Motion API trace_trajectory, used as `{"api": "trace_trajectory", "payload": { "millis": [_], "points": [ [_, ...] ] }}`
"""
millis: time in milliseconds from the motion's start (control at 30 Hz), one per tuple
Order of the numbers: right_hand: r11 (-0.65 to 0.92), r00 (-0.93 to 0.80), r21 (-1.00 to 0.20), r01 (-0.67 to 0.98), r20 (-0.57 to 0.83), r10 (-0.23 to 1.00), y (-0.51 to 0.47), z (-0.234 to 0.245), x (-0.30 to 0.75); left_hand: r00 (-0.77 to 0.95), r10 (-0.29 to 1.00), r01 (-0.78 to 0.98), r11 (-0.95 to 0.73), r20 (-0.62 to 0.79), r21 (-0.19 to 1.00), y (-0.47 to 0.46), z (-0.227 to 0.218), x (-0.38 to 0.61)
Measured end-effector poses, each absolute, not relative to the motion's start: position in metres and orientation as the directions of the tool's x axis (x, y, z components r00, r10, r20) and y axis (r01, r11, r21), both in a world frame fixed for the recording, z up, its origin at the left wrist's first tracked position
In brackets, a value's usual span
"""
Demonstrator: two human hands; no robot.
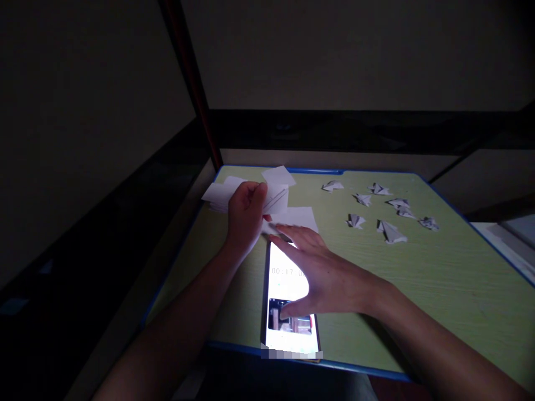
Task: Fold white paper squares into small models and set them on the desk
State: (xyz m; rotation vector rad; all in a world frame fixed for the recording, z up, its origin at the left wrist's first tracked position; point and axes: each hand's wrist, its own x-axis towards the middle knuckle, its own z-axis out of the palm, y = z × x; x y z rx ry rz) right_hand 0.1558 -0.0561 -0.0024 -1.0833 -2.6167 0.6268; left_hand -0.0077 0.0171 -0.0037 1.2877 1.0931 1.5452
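Between the thumb and curled fingers of my left hand (247,214) is a piece of white paper (278,199) with dark lines across it. My right hand (321,267) is spread, thumb and fingers apart, over a lit phone (288,342) that lies on the table near its front edge. The phone shows a timer and a small picture; the hand covers part of its screen. Whether the right thumb touches the glass I cannot tell. A white sheet (303,217) lies just beyond my right fingertips.
A pile of white paper (219,195) lies at the table's far left, with a loose sheet (279,175) behind my left hand. Several small folded paper shapes (390,231) are scattered at the right. The green table (438,295) has a blue rim; walls stand behind and left.
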Motion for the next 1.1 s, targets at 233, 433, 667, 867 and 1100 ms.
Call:
{"api": "trace_trajectory", "payload": {
  "millis": [233,433,667,867,1100],
  "points": [
    [0.649,-0.719,-0.458,0.608,0.031,0.695,-0.055,-0.004,0.156,-0.117,0.946,-0.03,-0.309,0.303,0.951,0.015,-0.003,-0.007],
    [0.669,-0.728,-0.468,0.577,0.076,0.681,-0.054,-0.007,0.155,-0.105,0.94,0.005,-0.327,0.325,0.945,0.015,-0.004,-0.007],
    [0.676,-0.711,-0.479,0.56,0.142,0.689,-0.049,-0.006,0.159,-0.11,0.939,0.015,-0.327,0.326,0.945,0.014,-0.005,-0.007],
    [0.529,-0.38,-0.658,0.536,0.372,0.847,-0.029,-0.011,0.17,-0.103,0.937,0.026,-0.333,0.334,0.943,0.011,-0.002,-0.007],
    [0.239,-0.102,-0.969,0.06,0.232,0.967,-0.027,-0.004,0.166,0.211,0.872,0.168,-0.477,0.442,0.862,-0.003,-0.005,0.005]
  ]
}}
